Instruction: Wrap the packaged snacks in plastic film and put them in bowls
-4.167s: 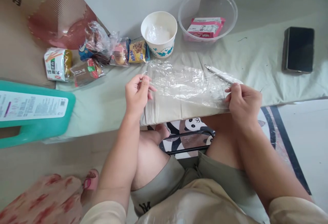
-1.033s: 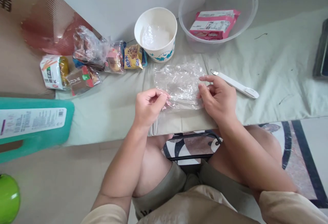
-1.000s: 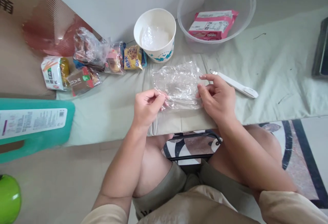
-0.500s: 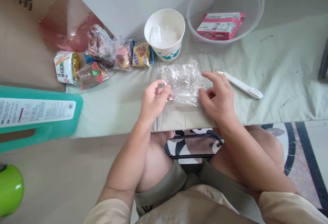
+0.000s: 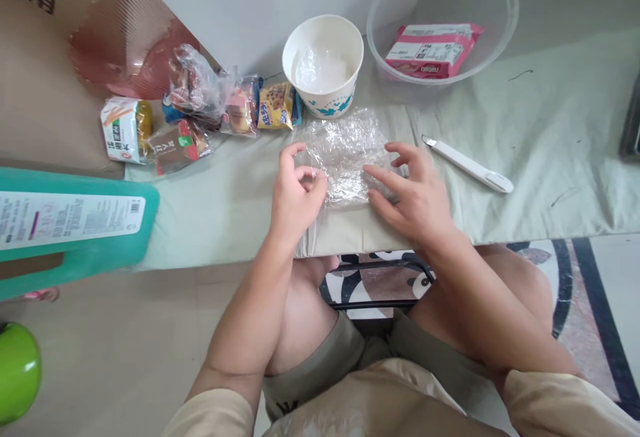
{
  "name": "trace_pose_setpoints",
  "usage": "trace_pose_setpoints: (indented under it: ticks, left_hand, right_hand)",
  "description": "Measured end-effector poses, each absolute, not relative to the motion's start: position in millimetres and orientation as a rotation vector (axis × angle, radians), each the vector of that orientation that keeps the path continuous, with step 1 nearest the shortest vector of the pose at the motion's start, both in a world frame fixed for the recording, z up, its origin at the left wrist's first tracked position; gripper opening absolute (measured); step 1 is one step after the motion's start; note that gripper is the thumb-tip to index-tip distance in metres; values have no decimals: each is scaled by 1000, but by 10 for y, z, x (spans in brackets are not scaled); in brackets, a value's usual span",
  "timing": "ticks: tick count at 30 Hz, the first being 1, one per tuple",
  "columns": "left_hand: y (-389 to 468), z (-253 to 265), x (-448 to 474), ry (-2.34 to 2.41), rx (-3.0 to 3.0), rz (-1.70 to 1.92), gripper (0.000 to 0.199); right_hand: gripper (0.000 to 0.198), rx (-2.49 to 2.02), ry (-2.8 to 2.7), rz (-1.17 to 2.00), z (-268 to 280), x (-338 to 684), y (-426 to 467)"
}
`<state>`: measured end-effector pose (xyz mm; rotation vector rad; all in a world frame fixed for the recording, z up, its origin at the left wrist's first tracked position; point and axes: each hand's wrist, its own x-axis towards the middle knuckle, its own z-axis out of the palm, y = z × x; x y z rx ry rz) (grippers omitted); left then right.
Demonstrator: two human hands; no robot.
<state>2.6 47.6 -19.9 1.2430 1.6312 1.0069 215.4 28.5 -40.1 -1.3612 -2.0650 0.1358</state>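
Note:
A crumpled sheet of clear plastic film (image 5: 345, 150) lies spread on the cloth in front of me. My left hand (image 5: 299, 194) is at its left edge, thumb and a finger pinched together on the film and the index finger curled above. From the right, my right hand (image 5: 413, 190) reaches over the film with fingers apart, their tips touching its surface. Just beyond the film stands a white paper cup (image 5: 327, 100) with a blue-green leaf pattern and clear plastic inside. A white utility knife (image 5: 470, 165) rests to the right of my right hand.
A clear round tub (image 5: 510, 24) at the back right holds a pink packet (image 5: 430, 50). Several wrapped snacks (image 5: 193, 90) sit at the back left. Nearer on the left is a green container (image 5: 145, 224). The cloth-covered table's front edge (image 5: 240, 264) lies above my knees.
The film is spread wider and flatter. My right hand has moved left onto it, with its fingers more spread. My left hand has shifted slightly left.

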Motion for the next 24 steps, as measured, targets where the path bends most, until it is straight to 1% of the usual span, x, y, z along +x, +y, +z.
trace_pose_setpoints:
  ticks: [3, 6, 11, 17, 21, 24]
  left_hand:
    - [509, -199, 18, 1736, 1272, 1089, 50]
    - [577, -228, 28, 1741, 1273, 1096, 46]
    - [654, -289, 48, 1763, 1288, 1124, 22]
    - [641, -278, -18, 1808, 1280, 1158, 17]
    - [664, -276, -69, 1963, 1384, 1260, 21]
    - [676, -280, -84, 1887, 1336, 1295, 22]
  right_hand:
    - [31, -1404, -2168, 82, -393, 2142, 273]
    - [33, -1416, -2201, 73, -388, 2141, 269]
    - [38, -1417, -2204, 71, -401, 2153, 266]
    - [40, -1414, -2210, 82, -420, 2151, 258]
    - [38, -1418, -2212, 108, -412, 2147, 258]
    - [38, -1432, -2191, 156, -406, 2150, 256]
